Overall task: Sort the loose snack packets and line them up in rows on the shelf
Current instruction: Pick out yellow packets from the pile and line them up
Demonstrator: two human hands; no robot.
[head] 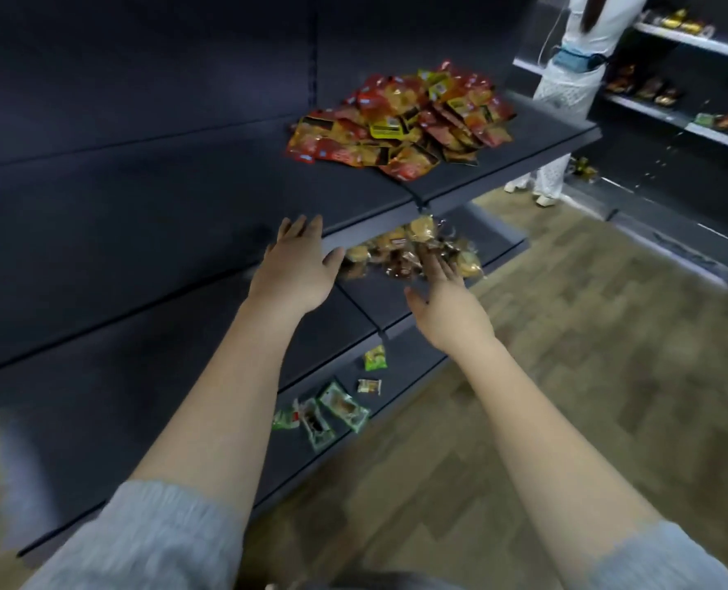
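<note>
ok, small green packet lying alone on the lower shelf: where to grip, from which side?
Pinch the green packet across its flat faces at the crimped top edge, coming from above and the open aisle side. It lies flat near the shelf's front lip, apart from its neighbours.

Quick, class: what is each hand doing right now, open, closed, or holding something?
Left hand: open, fingers straight, holding nothing.
Right hand: open, fingers reaching into the pile of clear bun packets, nothing gripped.

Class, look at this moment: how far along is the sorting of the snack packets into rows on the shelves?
Nothing looks done: no rows show. Both hands, left hand and right hand, reach open toward the clear-wrapped pile on the middle shelf, holding nothing. Still left: that pile, the red packet heap above, and the scattered green packets below.
</note>
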